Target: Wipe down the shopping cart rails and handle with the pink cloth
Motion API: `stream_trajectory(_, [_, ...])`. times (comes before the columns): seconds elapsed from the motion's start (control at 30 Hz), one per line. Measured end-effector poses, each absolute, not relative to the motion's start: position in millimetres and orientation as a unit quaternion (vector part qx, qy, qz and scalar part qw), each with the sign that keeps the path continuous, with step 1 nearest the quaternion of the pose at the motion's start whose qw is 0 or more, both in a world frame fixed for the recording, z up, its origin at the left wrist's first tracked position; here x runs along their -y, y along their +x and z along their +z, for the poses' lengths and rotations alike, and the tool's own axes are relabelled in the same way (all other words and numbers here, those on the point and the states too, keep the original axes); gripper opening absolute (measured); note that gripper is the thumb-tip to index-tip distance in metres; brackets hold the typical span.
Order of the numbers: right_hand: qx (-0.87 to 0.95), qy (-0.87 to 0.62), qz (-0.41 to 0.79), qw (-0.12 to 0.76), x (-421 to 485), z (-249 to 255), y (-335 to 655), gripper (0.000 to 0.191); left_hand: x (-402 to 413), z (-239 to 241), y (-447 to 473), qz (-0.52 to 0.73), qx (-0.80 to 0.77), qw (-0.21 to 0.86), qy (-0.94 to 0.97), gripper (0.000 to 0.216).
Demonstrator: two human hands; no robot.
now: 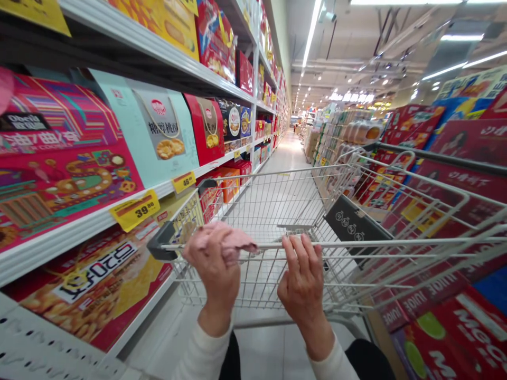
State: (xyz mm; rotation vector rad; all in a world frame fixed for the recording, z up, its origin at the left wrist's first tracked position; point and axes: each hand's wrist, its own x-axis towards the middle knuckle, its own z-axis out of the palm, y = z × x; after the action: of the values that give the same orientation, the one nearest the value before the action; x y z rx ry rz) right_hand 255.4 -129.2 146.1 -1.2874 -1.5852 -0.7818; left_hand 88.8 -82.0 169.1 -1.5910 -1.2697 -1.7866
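Observation:
My left hand (214,269) is closed around a crumpled pink cloth (227,240) and presses it against the push bar (356,244) of a wire shopping cart (273,200). My right hand (303,279) rests on the same bar a little to the right, its fingers hooked over the rail. The cart's basket shows no goods in it; a dark folded child-seat flap (354,224) hangs at its right side. White sleeves cover both my wrists.
Store shelves (79,227) close on the left carry big biscuit gift boxes (158,132) with yellow price tags (134,210). Stacked red boxes (447,174) crowd the right side. The tiled aisle (287,153) runs straight ahead beyond the cart.

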Motion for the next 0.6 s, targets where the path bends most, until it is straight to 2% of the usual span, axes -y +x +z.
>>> stream_trajectory(0.1, [0.637,-0.522,-0.317,0.470,130,147,252,0.075,69,182,54,-0.618,0.511,0.188,-0.566,0.040])
stream_trajectory(0.2, [0.625,-0.532,-0.303,0.484,129,145,245,0.072,78,187,58,-0.571,0.505,0.179,-0.622,0.043])
stream_trajectory(0.43, [0.617,-0.522,-0.335,0.485,132,142,249,0.062,117,183,132,-0.541,0.374,0.168,-0.734,0.024])
stream_trajectory(0.6, [0.641,-0.526,-0.343,0.441,136,146,260,0.068,105,172,91,-0.554,0.405,0.202,-0.699,0.023])
